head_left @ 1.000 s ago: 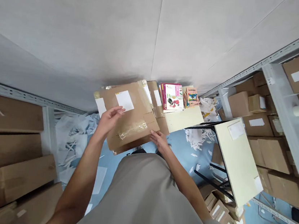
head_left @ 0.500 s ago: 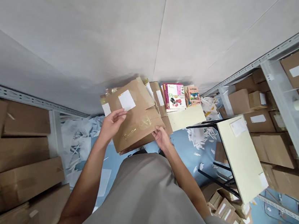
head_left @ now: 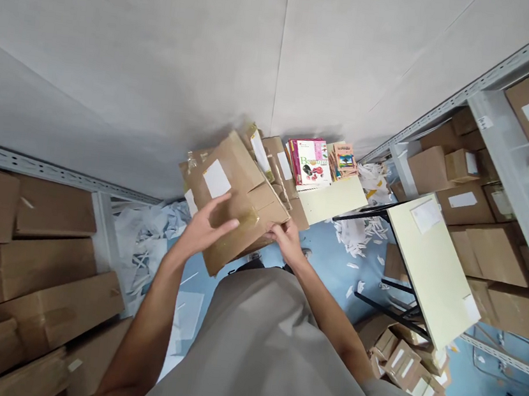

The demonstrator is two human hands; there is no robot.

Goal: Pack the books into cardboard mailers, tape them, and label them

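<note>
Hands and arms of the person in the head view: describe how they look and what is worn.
Both hands, the left hand and the right hand, are bare, without gloves, rings or a watch. The forearms are uncovered, with no sleeves showing on them. The person wears a plain grey-beige shirt with no markings.

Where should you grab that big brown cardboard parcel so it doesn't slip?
Probably by its two long side edges, one hand from each side. The cardboard parcel is flat, wide and tilted, so one hand alone looks risky. The left hand lies on top; the right hand grips the near edge.
</note>
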